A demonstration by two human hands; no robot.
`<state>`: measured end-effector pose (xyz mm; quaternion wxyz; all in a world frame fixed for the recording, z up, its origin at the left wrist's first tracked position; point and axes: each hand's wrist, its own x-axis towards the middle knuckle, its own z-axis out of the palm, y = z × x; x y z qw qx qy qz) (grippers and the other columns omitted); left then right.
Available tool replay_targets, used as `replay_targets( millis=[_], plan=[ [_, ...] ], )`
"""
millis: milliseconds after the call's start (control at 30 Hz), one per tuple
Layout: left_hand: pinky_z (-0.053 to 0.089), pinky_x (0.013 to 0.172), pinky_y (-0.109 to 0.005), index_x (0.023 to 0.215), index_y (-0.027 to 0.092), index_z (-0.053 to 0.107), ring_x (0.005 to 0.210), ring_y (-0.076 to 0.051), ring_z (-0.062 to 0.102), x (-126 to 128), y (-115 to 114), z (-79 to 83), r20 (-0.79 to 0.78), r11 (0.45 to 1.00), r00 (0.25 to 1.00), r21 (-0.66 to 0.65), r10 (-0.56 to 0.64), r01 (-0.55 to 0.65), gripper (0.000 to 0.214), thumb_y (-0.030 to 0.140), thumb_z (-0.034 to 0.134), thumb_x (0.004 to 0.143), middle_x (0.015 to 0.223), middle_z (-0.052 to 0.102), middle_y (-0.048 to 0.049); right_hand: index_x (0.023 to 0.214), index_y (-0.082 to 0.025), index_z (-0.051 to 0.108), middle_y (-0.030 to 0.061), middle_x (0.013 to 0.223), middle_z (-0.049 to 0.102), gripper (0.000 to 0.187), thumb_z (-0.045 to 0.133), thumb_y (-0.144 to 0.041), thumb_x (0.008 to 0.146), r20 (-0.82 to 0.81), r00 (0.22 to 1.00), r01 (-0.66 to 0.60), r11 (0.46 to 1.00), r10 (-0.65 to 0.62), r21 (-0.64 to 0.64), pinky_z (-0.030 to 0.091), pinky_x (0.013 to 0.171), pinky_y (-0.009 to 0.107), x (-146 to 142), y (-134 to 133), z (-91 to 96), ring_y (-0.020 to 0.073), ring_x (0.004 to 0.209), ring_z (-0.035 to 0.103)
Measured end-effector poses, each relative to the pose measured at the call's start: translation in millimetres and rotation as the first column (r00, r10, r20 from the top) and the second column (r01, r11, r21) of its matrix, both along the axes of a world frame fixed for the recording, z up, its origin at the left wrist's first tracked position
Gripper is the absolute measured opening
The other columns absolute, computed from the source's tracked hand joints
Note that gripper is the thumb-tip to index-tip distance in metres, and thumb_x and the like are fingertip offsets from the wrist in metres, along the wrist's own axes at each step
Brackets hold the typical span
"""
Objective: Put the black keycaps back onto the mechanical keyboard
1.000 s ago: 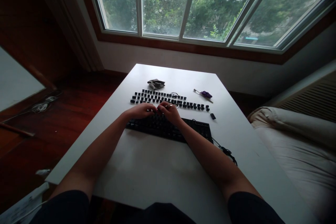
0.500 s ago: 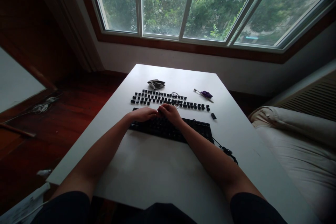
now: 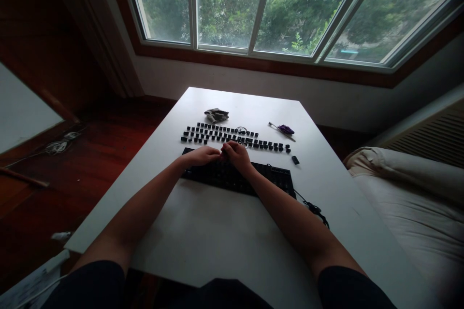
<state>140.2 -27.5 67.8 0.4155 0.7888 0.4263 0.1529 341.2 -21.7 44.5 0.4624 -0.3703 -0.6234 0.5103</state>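
Observation:
A black keyboard [image 3: 270, 182] lies slanted across the white table, partly hidden under my hands. My left hand [image 3: 206, 156] is over its left part, fingers drawn together and reaching to the right hand's fingertips. My right hand [image 3: 237, 155] is bent over the keyboard's middle, its fingers pinched close against the left fingertips. Whatever small thing may be between them is too dark and hidden to make out. Just beyond the hands, loose black keycaps [image 3: 268, 145] stand in several rows. A ring-shaped wire tool [image 3: 241, 130] lies among them.
On the white table [image 3: 203, 236], a crumpled grey cloth [image 3: 216, 115] lies at the back and a brush [image 3: 276, 127] beside a purple bundle [image 3: 286, 129]. One larger black keycap [image 3: 295, 160] lies apart on the right. The keyboard's cable [image 3: 314, 209] is bunched near the right forearm.
Both hands have shifted very slightly to the right over the keyboard, still fingertip to fingertip. The keycaps and other things on the table stay where they were.

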Motion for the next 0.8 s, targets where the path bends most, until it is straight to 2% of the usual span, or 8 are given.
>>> replay_targets(
  millis=[133, 267, 467, 667, 800],
  plan=[
    [0.038, 0.059, -0.024, 0.096, 0.015, 0.072, 0.066, -0.013, 0.051, -1.6, -1.8, 2.0, 0.230, 0.978, 0.971, -0.209, 0.065, -0.016, 0.045, 0.056, 0.054, 0.093, 0.077, 0.062, -0.0022, 0.079, -0.020, 0.067, 0.0005, 0.062, 0.068, 0.041, 0.067, -0.061, 0.085, -0.044, 0.999, 0.011, 1.000, -0.013, -0.027, 0.051, 0.052, 0.026, 2.9, 0.0, 7.1, 0.0157, 0.052, 0.064],
    [0.040, 0.061, -0.023, 0.102, 0.013, 0.073, 0.069, -0.013, 0.054, -3.6, -6.9, 7.6, 0.392, 0.934, 0.913, -0.355, 0.112, 0.038, 0.045, 0.055, 0.061, 0.091, 0.078, 0.063, -0.0041, 0.080, -0.019, 0.068, 0.0007, 0.062, 0.068, 0.042, 0.069, -0.061, 0.083, -0.158, 0.987, -0.040, 0.998, 0.032, -0.050, 0.052, 0.052, 0.026, 7.0, 3.3, 10.1, 0.0146, 0.051, 0.063],
    [0.042, 0.061, -0.022, 0.104, 0.013, 0.072, 0.069, -0.011, 0.055, -1.9, -10.7, 10.0, 0.561, 0.892, 0.808, -0.438, 0.179, 0.107, 0.037, 0.047, 0.067, 0.091, 0.083, 0.063, -0.0048, 0.082, -0.018, 0.068, 0.0011, 0.065, 0.068, 0.041, 0.073, -0.059, 0.082, -0.320, 0.947, -0.081, 0.984, 0.028, -0.156, 0.051, 0.051, 0.025, 7.7, 6.1, 8.8, 0.0130, 0.050, 0.062],
    [0.047, 0.065, -0.023, 0.098, 0.013, 0.069, 0.069, -0.010, 0.059, 3.3, -7.6, -0.6, 0.652, 0.864, 0.702, -0.493, 0.286, 0.106, 0.033, 0.044, 0.073, 0.088, 0.083, 0.063, -0.0035, 0.084, -0.018, 0.069, 0.0014, 0.066, 0.069, 0.039, 0.076, -0.056, 0.081, -0.419, 0.908, -0.134, 0.967, 0.033, -0.215, 0.050, 0.052, 0.023, 7.6, 6.6, 8.7, 0.0125, 0.054, 0.063],
    [0.047, 0.063, -0.022, 0.097, 0.014, 0.067, 0.067, -0.010, 0.059, 11.2, -8.7, -6.0, 0.720, 0.856, 0.600, -0.505, 0.348, 0.109, 0.032, 0.043, 0.076, 0.086, 0.080, 0.062, -0.0025, 0.085, -0.018, 0.069, 0.0022, 0.069, 0.070, 0.039, 0.078, -0.056, 0.079, -0.462, 0.887, -0.160, 0.954, 0.026, -0.254, 0.051, 0.053, 0.024, 7.7, 7.0, 10.9, 0.0127, 0.056, 0.063]
  ],
)
